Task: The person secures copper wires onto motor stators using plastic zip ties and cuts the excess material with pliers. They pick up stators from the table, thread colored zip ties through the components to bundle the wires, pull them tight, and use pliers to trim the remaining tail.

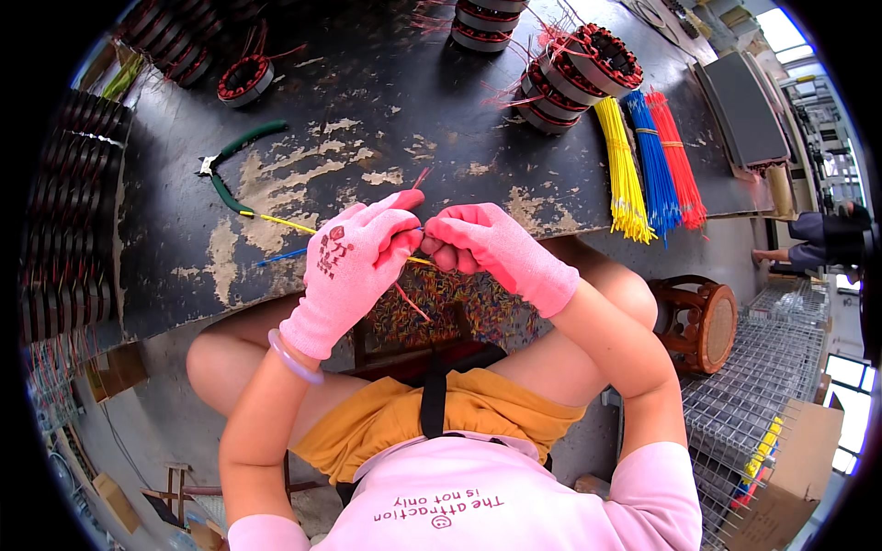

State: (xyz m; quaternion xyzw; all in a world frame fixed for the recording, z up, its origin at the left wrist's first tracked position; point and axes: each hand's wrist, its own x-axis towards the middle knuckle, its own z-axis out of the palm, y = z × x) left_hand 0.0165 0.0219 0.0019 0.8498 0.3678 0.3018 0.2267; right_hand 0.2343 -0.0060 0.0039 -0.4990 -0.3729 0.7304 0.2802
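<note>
My left hand [354,262], in a pink glove, is closed on several thin wires just above the front edge of the worn black table [184,248]. From it a yellow wire [287,223] and a blue wire [280,258] stick out to the left; red wire ends [412,301] show above and below the fingers. My right hand [487,246], gloved alike, pinches at the wires close beside the left fingertips. The exact joint between the hands is hidden by the fingers. Green-handled cutters [220,188] lie spread on the table, left of my hands.
Stacked motor stators [588,78] stand at the back right, and one stator [245,81] lies at the back left. Yellow [625,174], blue [654,170] and red wire bundles [678,165] lie at right. More stators [69,211] line the left. A wooden stool [703,326] is near a wire cage [763,358].
</note>
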